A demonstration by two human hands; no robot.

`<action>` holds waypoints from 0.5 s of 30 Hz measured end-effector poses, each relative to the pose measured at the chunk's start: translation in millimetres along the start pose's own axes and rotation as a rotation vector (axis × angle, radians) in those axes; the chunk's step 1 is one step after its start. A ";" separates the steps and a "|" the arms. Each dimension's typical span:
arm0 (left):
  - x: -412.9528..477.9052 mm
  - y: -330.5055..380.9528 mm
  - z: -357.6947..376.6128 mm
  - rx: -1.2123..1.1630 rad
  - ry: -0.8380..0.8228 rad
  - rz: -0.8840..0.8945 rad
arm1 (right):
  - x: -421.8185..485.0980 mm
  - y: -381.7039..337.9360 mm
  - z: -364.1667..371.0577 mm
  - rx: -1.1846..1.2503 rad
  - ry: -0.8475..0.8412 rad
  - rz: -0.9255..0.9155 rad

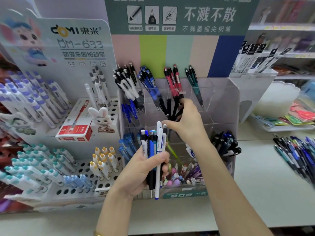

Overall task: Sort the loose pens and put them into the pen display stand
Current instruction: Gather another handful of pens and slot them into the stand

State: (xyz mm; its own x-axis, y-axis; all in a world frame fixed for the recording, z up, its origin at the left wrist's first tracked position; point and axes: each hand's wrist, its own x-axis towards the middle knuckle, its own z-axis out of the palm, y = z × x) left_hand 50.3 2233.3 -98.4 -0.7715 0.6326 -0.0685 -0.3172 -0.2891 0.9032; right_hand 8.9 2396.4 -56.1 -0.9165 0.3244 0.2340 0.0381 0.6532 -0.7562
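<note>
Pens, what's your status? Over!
Left hand grips mixed pen bunch. Right hand holds black pens at clear stand. Loose pile lies on shelf, right side. Nothing blocking.

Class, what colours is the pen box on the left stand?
The box is red and white, head view.

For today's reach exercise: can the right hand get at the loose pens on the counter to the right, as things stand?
Probably not yet: the right hand grips black pens at the stand; the way to the loose pens looks free.
</note>
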 end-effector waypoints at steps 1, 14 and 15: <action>-0.6 -0.5 -0.1 0.002 -0.014 0.007 | -0.4 -2.4 5.4 0.004 0.042 -0.028; -6.6 -1.0 -3.7 -0.045 -0.009 0.021 | 8.9 -18.7 3.3 -0.126 -0.080 -0.198; -7.1 -0.7 -3.5 -0.054 -0.012 0.021 | 5.1 -16.5 -1.7 -0.078 -0.067 -0.188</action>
State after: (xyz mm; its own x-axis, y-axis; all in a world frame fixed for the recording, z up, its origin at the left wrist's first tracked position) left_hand 54.1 2226.4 -100.0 -0.7715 0.6347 -0.0445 -0.3308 -0.3404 0.8802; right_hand 4.3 2388.4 -41.4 -0.9347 0.1472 0.3235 -0.1079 0.7496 -0.6530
